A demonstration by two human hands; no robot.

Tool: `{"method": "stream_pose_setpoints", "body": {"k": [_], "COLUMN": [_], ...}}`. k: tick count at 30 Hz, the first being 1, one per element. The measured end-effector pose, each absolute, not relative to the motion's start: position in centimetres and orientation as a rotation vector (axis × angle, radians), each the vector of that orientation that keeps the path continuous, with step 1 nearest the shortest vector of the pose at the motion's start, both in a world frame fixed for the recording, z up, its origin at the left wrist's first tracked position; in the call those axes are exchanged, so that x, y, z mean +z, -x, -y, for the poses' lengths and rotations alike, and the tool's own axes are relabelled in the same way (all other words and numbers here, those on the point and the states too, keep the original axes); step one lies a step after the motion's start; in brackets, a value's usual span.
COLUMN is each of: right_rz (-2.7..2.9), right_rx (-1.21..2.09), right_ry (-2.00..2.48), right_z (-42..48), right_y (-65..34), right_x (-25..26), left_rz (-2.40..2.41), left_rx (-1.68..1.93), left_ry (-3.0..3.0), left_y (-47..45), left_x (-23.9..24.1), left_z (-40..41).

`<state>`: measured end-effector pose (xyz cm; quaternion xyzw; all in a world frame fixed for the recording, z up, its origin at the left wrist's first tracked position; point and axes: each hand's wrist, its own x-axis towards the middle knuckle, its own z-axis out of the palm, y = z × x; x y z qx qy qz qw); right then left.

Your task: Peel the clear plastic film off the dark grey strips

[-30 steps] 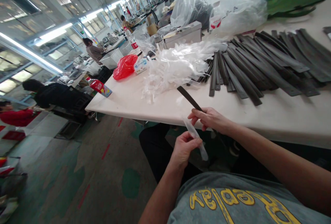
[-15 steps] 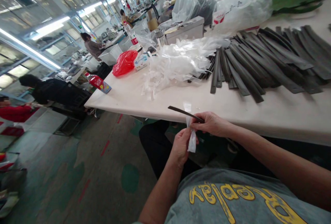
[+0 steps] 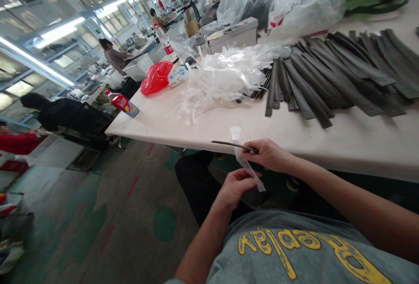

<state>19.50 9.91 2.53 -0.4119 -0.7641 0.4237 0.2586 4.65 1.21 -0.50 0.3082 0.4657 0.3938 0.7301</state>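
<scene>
Close to the table's front edge, my right hand (image 3: 270, 156) is closed on one end of a thin dark grey strip (image 3: 225, 143), whose free end points left. A translucent white plastic strip (image 3: 235, 134) crosses the dark strip by my right fingertips. Its upper end stands above the dark strip and its lower end slants down to my left hand (image 3: 236, 188). My left fingers pinch that lower part, with the tip sticking out to the right. A pile of similar dark strips (image 3: 327, 78) lies on the table beside a heap of clear plastic pieces (image 3: 225, 72).
On the table (image 3: 157, 122) are a red plastic bag (image 3: 157, 77), a bottle with a red label (image 3: 122, 103), a grey-white box (image 3: 234, 35) and large clear bags (image 3: 304, 4). Another person (image 3: 65, 113) sits at the left beyond the aisle.
My left hand has shifted down and slightly right along the plastic strip, whose lower end now slants right. The dark strip has tilted flatter in my right hand.
</scene>
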Motion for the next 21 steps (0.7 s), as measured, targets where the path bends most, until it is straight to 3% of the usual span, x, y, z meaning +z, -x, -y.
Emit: {"method": "stream_pose_setpoints", "body": {"k": [5,21], "right_rz": [2.205,2.255], "right_rx": [0.860,0.755], "right_ry": [1.135,1.057], "right_z": [-9.6,-10.0], "right_y": [-19.3,-18.0], "right_x": [2.7,3.8], "left_rz": [-0.970,-0.944], "left_rx": [0.855,0.963], "left_ry": [-0.498,-0.506], "left_y": [-5.2,-5.4], "left_x": [-1.0,0.2], "left_z": [-1.1,-0.1]}}
